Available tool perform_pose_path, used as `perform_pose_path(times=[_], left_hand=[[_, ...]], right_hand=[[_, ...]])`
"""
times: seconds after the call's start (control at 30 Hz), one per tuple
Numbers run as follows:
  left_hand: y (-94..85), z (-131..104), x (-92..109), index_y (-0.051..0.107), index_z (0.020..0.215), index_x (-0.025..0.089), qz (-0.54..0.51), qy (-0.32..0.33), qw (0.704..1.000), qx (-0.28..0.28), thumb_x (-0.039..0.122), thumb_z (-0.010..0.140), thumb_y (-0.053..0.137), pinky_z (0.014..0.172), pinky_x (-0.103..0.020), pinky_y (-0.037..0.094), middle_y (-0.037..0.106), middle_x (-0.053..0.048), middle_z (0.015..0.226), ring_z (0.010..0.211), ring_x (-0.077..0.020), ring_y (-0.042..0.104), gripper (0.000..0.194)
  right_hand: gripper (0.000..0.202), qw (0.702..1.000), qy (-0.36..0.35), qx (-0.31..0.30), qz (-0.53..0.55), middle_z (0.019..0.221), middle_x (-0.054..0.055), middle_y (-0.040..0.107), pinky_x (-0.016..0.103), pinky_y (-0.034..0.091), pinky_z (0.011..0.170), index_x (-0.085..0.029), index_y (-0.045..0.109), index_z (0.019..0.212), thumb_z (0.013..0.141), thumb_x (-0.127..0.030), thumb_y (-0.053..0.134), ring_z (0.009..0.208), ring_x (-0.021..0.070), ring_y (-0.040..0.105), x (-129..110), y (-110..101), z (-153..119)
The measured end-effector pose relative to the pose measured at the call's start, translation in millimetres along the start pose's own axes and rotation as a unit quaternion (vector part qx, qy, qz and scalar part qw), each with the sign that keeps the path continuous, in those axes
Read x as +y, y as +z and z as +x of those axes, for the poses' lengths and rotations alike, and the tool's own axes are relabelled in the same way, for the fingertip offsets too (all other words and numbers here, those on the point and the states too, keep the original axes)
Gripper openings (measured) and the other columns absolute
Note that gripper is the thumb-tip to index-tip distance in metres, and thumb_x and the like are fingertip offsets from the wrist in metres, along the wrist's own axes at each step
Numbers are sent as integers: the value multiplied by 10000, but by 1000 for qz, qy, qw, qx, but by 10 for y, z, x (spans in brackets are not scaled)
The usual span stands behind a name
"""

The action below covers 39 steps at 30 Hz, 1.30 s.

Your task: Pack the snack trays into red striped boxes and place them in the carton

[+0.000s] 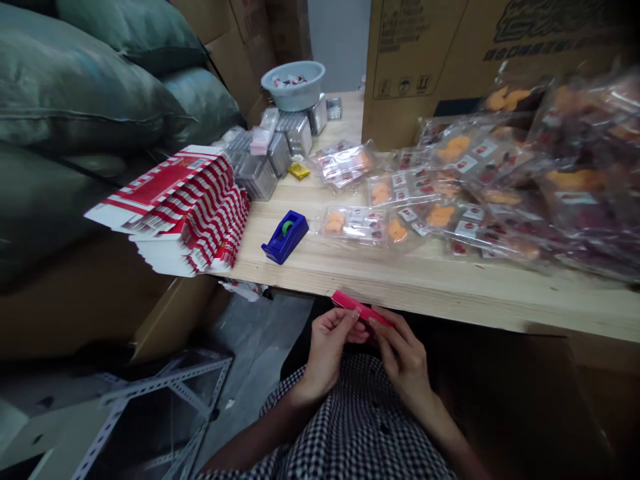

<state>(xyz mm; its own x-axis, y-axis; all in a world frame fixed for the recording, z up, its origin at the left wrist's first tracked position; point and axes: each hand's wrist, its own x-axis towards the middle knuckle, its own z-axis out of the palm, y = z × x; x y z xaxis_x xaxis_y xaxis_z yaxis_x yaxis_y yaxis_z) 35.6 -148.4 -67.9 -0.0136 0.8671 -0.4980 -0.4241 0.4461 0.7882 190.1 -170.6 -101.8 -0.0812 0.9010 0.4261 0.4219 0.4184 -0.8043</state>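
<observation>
A narrow red strip, perhaps a folded flat carton (345,300), is held between both hands just in front of the table edge, above my lap. My left hand (333,340) pinches it near the middle with thumb and fingers. At its right end my right hand (404,347) has its fingers closed on it. Nearest on the table is a blue tape dispenser (286,239) with a green roll. Left of that stands a large stack of red and white flat cartons (195,213).
Clear packets with orange pieces (443,213) cover the right of the wooden table (325,273). Behind are clear plastic boxes (257,173), a grey-blue basin (295,97), a gold packet (299,171) and a big cardboard box (415,67). Stuffed sacks (85,100) and a metal frame (170,383) are left.
</observation>
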Motion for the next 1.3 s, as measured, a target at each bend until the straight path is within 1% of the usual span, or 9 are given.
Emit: perform_pose_path(times=[0.17,0.4,0.57,0.8,0.93,1.03,1.1,1.2,1.3], left_hand=[[-46,30,-107,721,807,110,-7,-13,1000,0,440,756,823,600,-217,568,725,-52,706,565,-110,672,350],[-42,78,-139,717,800,112,30,-10,999,-19,469,772,802,606,-213,567,728,-50,700,570,-111,680,368],[-65,126,-184,698,802,133,106,27,994,-4,472,755,811,571,-210,545,744,-50,669,552,-124,684,360],[-187,320,-260,454,507,185,171,80,982,29,495,680,850,407,-178,363,610,6,437,363,-84,514,531],[-349,203,-52,616,621,130,135,-45,982,-122,689,688,764,522,-221,493,732,-96,623,516,-151,667,581],[-390,-6,227,720,956,72,-21,-168,949,-267,912,718,448,644,-326,579,778,-192,897,755,-263,757,914],[-349,-115,401,720,1069,79,-88,-188,939,-275,834,797,492,689,-317,585,780,-175,966,819,-260,760,834],[-242,-140,553,728,1131,132,-88,-169,949,-252,356,879,735,759,-248,566,791,-107,1009,851,-196,758,338],[-169,-20,550,704,1202,149,-52,-144,952,-264,203,854,751,825,-279,570,782,-105,1074,902,-207,758,356]], right_hand=[[342,999,2,-53,-5,1215,118,663,377,612,882,-245,697,1218,945,-101,550,1077,235,690,20,-76,100],[552,984,0,-179,-2,1089,80,581,344,583,838,-318,525,1463,966,-84,468,997,193,631,14,-192,253],[494,985,33,-158,62,1065,65,563,315,577,793,-334,580,1413,983,-114,478,980,182,610,56,-184,236],[413,991,80,-79,77,1097,67,608,343,579,811,-351,648,1336,994,-158,519,1019,199,612,-71,-361,229],[448,996,62,-48,36,1208,70,639,358,599,863,-361,650,1331,981,-112,523,1095,212,635,-416,-689,246],[448,988,-35,-151,10,1302,61,672,444,546,1047,-346,648,1345,965,-125,561,1266,263,601,-696,-866,235],[472,982,-83,-170,-2,1222,12,738,462,436,1180,-379,637,1350,920,-190,682,1199,238,665,-809,-888,230],[519,978,-109,-179,-26,1155,-25,772,495,210,1286,-364,620,1365,893,-170,716,1156,211,698,-856,-852,225],[533,972,-94,-212,-45,1272,-11,720,575,61,1283,-322,632,1355,898,-48,606,1359,246,554,-807,-847,172]])
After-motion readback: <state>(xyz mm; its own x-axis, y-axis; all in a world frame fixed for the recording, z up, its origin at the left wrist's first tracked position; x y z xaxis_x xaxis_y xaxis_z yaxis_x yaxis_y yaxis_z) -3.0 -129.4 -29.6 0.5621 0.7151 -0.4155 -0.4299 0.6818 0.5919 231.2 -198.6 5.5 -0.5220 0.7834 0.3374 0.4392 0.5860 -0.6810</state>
